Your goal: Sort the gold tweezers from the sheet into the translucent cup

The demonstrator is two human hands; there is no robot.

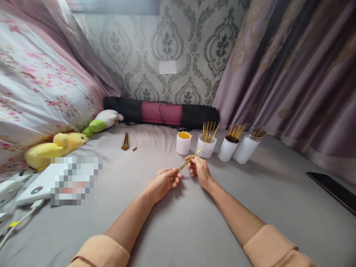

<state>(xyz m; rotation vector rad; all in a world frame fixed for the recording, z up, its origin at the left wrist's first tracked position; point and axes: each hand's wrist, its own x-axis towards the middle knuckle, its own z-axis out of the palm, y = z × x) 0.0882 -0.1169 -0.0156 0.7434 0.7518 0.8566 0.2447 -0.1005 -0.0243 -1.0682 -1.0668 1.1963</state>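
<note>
A thin, shiny gold strip (191, 157) slants up to the right between my two hands. My left hand (166, 181) pinches its lower end. Farther up, the fingers of my right hand (200, 170) are closed on it. Just beyond my hands stands a white cup with a yellow inside (183, 144). Beside it is a white cup (207, 146) of upright gold sticks (208, 131). Two more white containers (224, 149) (247, 150) hold thin gold and brown sticks. A small bundle of gold-brown strips (125, 141) and a short loose piece (135, 149) lie to the left.
Grey cloth (194, 230) covers the surface. Left are yellow plush toys (44, 154), a green-white one (102, 121) and a white power bank (44, 185) with a cable. A dark flat device (333, 189) lies right. A black-and-maroon roll (161, 113) lies against the wall.
</note>
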